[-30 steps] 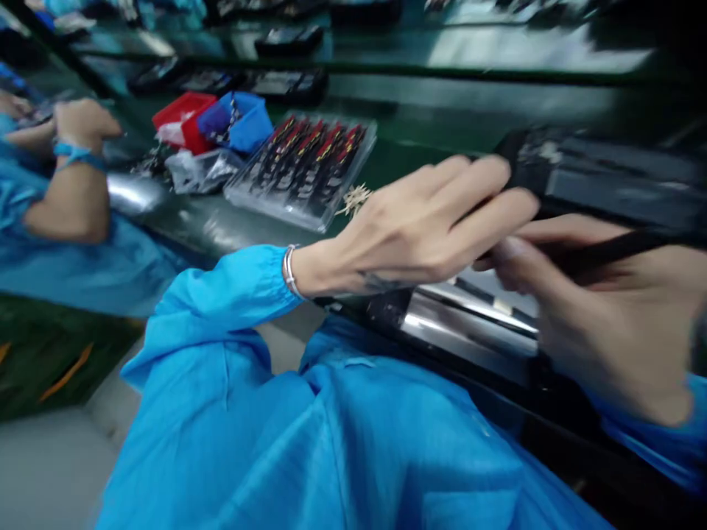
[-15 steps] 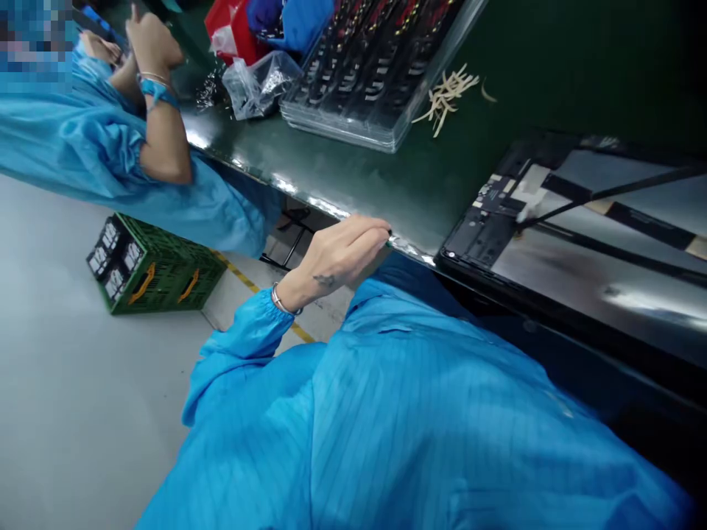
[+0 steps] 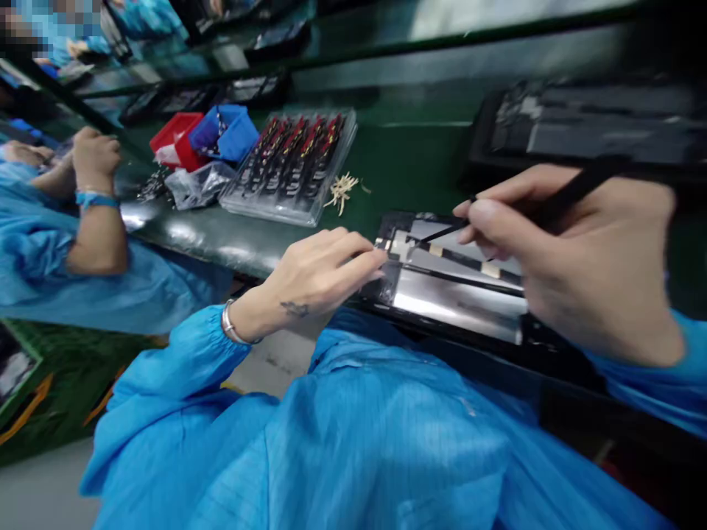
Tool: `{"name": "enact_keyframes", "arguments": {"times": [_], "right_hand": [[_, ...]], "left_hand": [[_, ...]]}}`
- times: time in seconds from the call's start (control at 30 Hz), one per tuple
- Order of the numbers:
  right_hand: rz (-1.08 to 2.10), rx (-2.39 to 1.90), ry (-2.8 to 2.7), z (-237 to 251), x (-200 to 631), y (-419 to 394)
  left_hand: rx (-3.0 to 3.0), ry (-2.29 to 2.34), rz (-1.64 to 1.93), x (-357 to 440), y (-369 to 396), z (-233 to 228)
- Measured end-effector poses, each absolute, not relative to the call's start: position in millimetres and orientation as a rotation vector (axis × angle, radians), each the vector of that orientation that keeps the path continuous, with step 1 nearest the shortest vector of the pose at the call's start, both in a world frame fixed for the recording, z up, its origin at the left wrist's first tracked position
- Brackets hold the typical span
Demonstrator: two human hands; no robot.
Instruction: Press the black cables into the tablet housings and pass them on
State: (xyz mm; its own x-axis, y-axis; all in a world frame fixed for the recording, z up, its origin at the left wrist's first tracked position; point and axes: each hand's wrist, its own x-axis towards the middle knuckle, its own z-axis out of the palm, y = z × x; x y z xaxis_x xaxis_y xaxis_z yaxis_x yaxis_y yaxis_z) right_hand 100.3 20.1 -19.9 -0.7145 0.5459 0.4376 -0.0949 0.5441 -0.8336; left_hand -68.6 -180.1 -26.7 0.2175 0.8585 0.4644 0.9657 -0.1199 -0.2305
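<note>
An opened tablet-like device (image 3: 458, 305) with silvery metal panels and dark strips lies at the bench's front edge. My left hand (image 3: 320, 276) is at its left end, thumb and index finger brought together beside the small connectors; whatever is between the fingertips is hidden. Held in my right hand (image 3: 596, 258) is a slim black pointed tool, seemingly tweezers (image 3: 579, 188). Its tip slants down to the pale patch (image 3: 402, 244) near the device's left end. The right hand covers the device's right part.
A clear tray of dark parts (image 3: 292, 165), a red bin (image 3: 175, 140), a blue bin (image 3: 224, 132), a plastic bag (image 3: 199, 184) and pale strips (image 3: 342, 190) lie leftward. Another dark device (image 3: 596, 125) sits behind. A co-worker's arm (image 3: 99, 221) rests at left; a green crate (image 3: 71, 375) stands below.
My right hand has come into view, holding the black tool over the device. My left hand has moved from the bench edge onto the device's left end. The view has tilted up.
</note>
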Motion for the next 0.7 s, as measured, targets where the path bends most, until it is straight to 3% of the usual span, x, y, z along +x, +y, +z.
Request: {"name": "enact_keyframes", "arguments": {"times": [0.13,0.27,0.53,0.7], "right_hand": [[1.205,-0.336,-1.950,-16,94,23],[1.257,-0.307,-1.916,-15,94,27],[1.280,-0.261,-2.037,-23,84,47],[1.185,-0.225,-2.024,-30,85,45]], "left_hand": [[-1.900,-1.444,-0.360,-58,-115,-4],[-1.878,-1.577,-0.438,-57,-88,1],[-1.966,-2.039,-1.650,-68,-81,1],[-1.913,-2.101,-1.850,-63,-79,-7]]}}
